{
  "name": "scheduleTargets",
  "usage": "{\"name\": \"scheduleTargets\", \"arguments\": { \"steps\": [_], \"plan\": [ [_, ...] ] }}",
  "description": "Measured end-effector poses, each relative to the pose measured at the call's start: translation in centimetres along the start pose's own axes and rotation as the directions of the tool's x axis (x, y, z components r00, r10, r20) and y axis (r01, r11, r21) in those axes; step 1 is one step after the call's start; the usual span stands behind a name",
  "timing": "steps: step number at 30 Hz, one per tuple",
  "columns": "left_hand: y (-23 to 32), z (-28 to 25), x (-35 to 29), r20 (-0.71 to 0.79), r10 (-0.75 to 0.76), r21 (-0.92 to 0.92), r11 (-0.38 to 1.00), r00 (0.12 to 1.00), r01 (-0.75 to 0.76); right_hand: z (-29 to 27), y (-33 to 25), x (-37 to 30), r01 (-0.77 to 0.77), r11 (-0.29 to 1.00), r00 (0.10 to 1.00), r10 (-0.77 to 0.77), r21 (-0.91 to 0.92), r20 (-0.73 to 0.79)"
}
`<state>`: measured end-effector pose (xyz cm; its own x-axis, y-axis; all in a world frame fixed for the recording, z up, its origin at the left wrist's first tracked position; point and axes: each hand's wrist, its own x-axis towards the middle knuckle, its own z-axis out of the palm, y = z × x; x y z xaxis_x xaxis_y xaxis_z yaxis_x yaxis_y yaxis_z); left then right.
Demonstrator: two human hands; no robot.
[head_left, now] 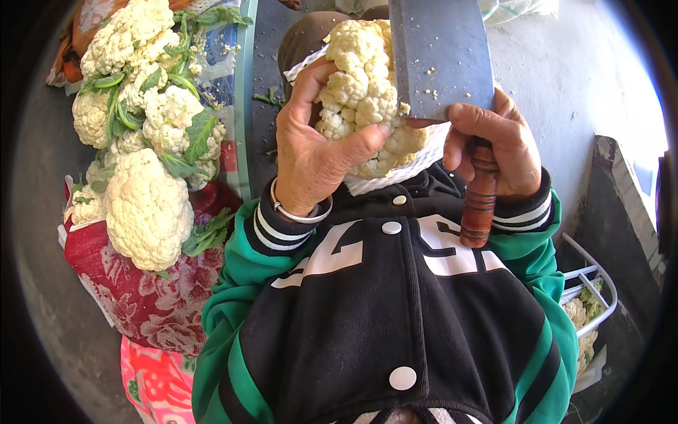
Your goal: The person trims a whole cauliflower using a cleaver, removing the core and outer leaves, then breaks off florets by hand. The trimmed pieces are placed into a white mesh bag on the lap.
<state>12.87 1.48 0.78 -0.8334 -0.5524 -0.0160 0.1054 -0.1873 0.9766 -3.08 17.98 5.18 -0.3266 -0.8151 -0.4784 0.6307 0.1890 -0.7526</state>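
Observation:
A pale cauliflower head [360, 85] is held up over my lap, above a white cloth [395, 176]. My left hand [316, 134] wraps its near left side, thumb across the florets. In my right hand [498, 141] is a cleaver [445, 56] with a broad grey blade and a ringed brown wooden handle. My fingers close round the base of the blade, and the handle points down toward my jacket. The blade stands upright along the right side of the cauliflower, its edge at the florets. Small white crumbs cling to the blade.
On my left, several cauliflowers [148, 208] with green leaves lie heaped on a red floral cloth [155, 297] and other coverings. A pale green edge [244, 99] runs beside them. At the lower right, a white rack [590, 283] stands by more cauliflower pieces. Crumbs dot the grey surface ahead.

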Motion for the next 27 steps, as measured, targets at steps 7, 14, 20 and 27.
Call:
{"name": "scheduleTargets", "arguments": {
  "steps": [7, 14, 20, 27],
  "plan": [
    [-0.4, -0.1, -0.3, 0.01, 0.045, 0.054, 0.997, 0.999, -0.046, 0.5, 1.3, 0.1, 0.097, 0.982, 0.995, -0.096, 0.16, -0.012],
    [-0.8, -0.1, -0.4, 0.005, 0.069, 0.089, 0.994, 0.998, -0.069, 1.0, 2.0, -0.1, 0.122, 0.976, 0.992, -0.116, 0.182, -0.045],
    [-0.9, 0.1, -0.6, -0.002, 0.057, 0.062, 0.996, 0.998, -0.057, 1.6, 2.8, -0.3, 0.134, 0.971, 0.986, -0.111, 0.2, -0.125],
    [-1.2, 0.4, -0.7, 0.002, 0.085, 0.054, 0.995, 0.996, -0.085, 1.9, 3.2, -0.3, 0.149, 0.951, 0.982, -0.109, 0.27, -0.156]
  ]
}}
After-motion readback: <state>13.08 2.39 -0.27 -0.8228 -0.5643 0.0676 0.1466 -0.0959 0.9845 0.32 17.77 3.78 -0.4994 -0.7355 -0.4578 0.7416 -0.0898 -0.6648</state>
